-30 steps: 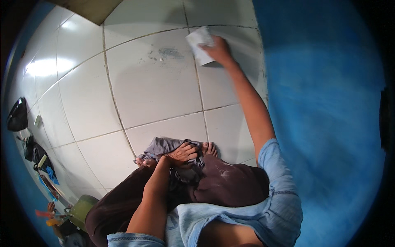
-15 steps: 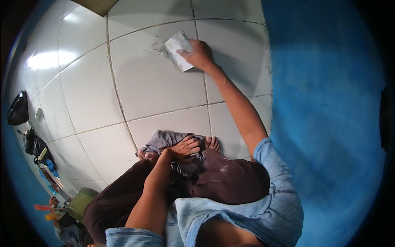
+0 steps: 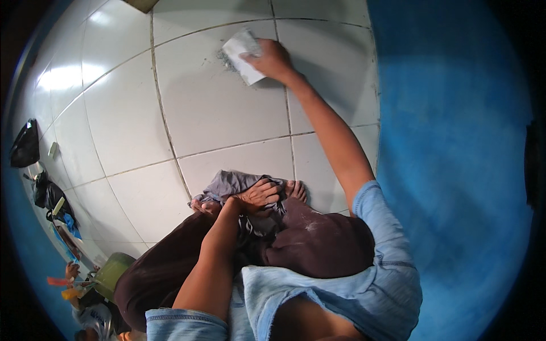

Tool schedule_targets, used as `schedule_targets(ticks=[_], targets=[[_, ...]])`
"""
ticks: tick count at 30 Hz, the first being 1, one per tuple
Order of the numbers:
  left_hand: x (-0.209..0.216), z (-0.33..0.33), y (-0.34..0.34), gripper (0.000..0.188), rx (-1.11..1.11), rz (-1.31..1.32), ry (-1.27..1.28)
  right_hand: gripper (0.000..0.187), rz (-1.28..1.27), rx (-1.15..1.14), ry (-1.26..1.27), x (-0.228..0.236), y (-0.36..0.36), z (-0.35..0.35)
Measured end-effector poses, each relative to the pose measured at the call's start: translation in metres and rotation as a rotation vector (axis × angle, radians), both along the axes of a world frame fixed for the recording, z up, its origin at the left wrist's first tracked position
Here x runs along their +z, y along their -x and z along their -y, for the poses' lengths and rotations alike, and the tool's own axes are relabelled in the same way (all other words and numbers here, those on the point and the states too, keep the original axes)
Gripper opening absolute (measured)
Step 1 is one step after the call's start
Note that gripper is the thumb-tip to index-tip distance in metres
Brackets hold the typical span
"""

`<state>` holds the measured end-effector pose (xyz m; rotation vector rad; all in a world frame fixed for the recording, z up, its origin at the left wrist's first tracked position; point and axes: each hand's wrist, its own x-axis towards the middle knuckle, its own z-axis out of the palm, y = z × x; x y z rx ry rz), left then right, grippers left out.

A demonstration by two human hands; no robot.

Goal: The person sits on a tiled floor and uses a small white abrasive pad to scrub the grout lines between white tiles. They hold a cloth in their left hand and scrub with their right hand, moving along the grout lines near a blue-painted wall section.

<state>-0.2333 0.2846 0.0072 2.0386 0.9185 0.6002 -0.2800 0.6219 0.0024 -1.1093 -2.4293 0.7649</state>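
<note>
My right hand [image 3: 272,59] reaches far ahead and is closed on a folded white sheet, like paper or thin card [image 3: 245,61]. The sheet is held low at the tiled floor and has grey smudges on its far end. Grey dirt [image 3: 226,61] lies along its left edge, with loose specks farther left. Close to my body, my left hand [image 3: 259,194] lies on a bunched grey cloth [image 3: 230,184] between my bare feet. Its fingers are spread over the cloth.
A blue surface [image 3: 449,170] borders the white tiles [image 3: 227,113] on the right. Black bags [image 3: 25,145] lie at the far left. At lower left, another person's hand [image 3: 72,270] is near a green bucket [image 3: 112,275]. A brown edge [image 3: 141,4] shows at the top.
My right hand and the white sheet have shifted slightly left and away over the tiles. My left hand stays on the grey cloth. The whole view has tilted a little.
</note>
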Motion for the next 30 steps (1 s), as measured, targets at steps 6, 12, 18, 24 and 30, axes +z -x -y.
schedule_targets(ticks=[6,12,18,24,30], targets=[[-0.005,0.007,0.0,0.045,0.012,0.015,0.011,0.035,-0.019,-0.122,0.312,0.053,-0.159,-0.023],[-0.005,0.006,-0.001,0.046,0.027,0.013,-0.024,0.039,-0.004,-0.152,0.309,-0.004,-0.147,0.074],[-0.003,0.001,-0.002,0.046,0.019,0.025,-0.022,0.039,0.058,-0.037,0.162,0.007,-0.106,0.078],[-0.008,0.006,-0.003,0.05,0.028,0.028,-0.004,0.032,0.015,-0.27,0.242,0.041,-0.189,0.062],[-0.004,0.006,0.0,0.045,0.002,-0.035,-0.001,0.033,-0.094,-0.053,0.268,0.011,-0.067,0.132]])
